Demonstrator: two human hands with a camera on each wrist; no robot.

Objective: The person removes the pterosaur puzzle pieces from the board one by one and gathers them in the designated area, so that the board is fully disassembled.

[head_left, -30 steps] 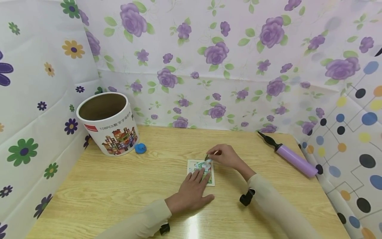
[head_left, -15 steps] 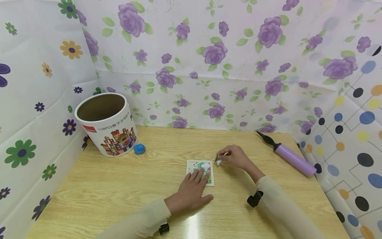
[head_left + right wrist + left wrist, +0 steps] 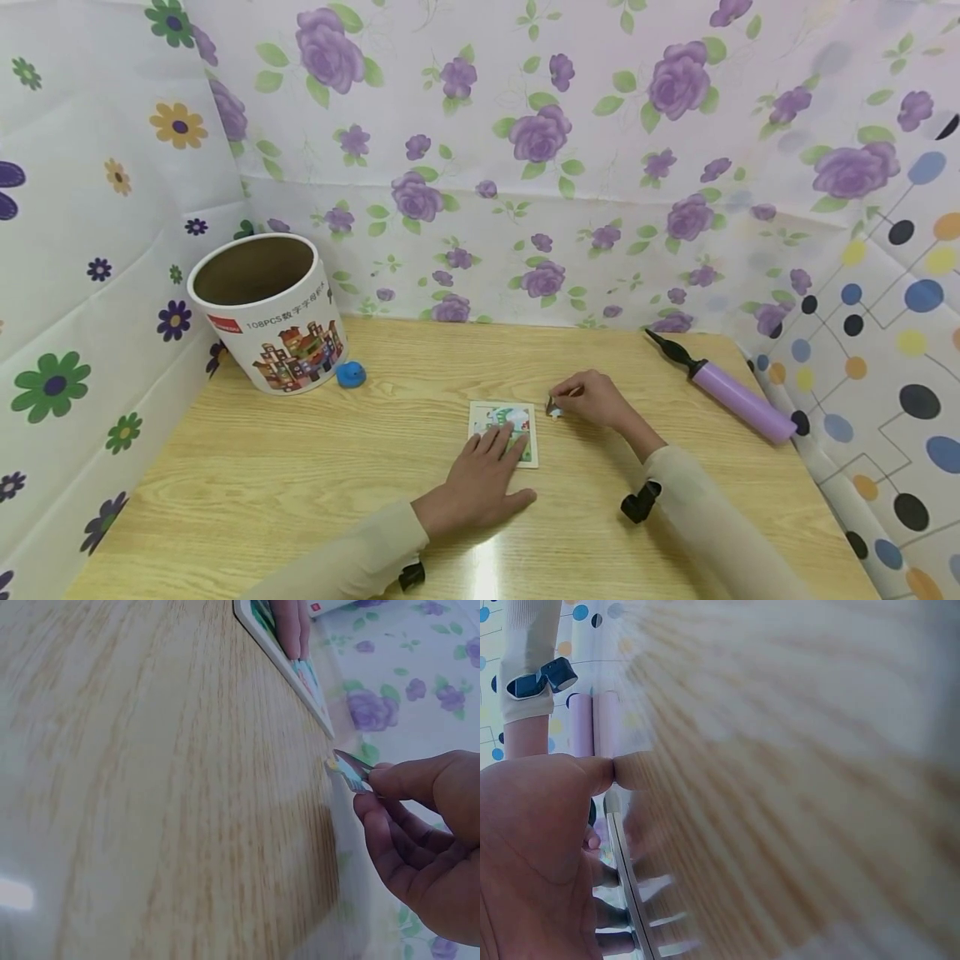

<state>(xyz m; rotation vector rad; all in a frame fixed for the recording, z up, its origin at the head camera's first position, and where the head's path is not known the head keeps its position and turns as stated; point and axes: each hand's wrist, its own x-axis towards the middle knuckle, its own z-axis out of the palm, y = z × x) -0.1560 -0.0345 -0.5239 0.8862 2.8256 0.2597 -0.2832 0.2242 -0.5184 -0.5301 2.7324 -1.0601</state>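
Note:
A small framed jigsaw puzzle (image 3: 531, 425) with a green, white and red picture lies on the wooden table. My left hand (image 3: 483, 483) rests its straight, spread fingers on the lower part of it, covering some of the picture. Just right of the frame, my right hand (image 3: 596, 400) pinches a small puzzle piece (image 3: 349, 774), light blue and white with a yellow knob, between thumb and fingertips. Alongside the piece, a thin grey pointed thing (image 3: 355, 760) juts from the same pinch; I cannot tell what it is. The piece is low over the table.
Toward the back left stands a large white printed bucket (image 3: 277, 325), with a small blue rubber duck (image 3: 351, 374) beside it. A purple hand pump (image 3: 738, 400) with a black nozzle lies at the right. Floral cloth (image 3: 480, 150) walls the table's back.
My right hand has moved right, away from the puzzle's upper right corner, carrying the piece, then slightly lower. The left hand has stayed on the puzzle.

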